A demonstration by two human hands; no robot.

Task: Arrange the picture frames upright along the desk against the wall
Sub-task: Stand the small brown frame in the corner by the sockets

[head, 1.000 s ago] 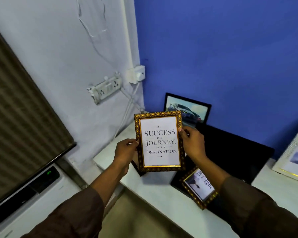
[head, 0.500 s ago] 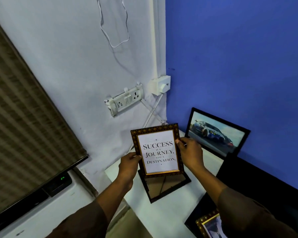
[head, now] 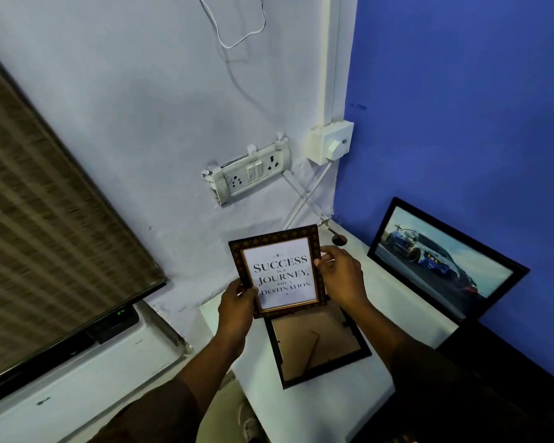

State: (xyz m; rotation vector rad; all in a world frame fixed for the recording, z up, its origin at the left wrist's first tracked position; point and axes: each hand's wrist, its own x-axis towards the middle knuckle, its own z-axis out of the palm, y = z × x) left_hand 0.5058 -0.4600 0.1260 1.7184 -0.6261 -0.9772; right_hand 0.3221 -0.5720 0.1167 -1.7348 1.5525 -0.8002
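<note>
I hold a small gold-patterned frame (head: pixel 280 272) with a "Success is a journey" print upright above the white desk (head: pixel 394 302), close to the white wall. My left hand (head: pixel 237 306) grips its lower left edge and my right hand (head: pixel 341 278) grips its right edge. Under it a dark frame (head: pixel 317 346) lies face down on the desk, its brown backing and stand showing. A black frame with a car photo (head: pixel 442 263) leans upright against the blue wall on the right.
A socket strip (head: pixel 253 172) and a white switch box (head: pixel 331 142) with cables sit on the white wall above the desk corner. A television (head: pixel 42 225) and a white unit (head: pixel 77 385) stand left of the desk. A large black flat object (head: pixel 493 366) lies at the right.
Both hands have carried the quote frame away from me and lower, toward the white wall at the desk's left end. My view swung left, so the second gold frame has left the picture.
</note>
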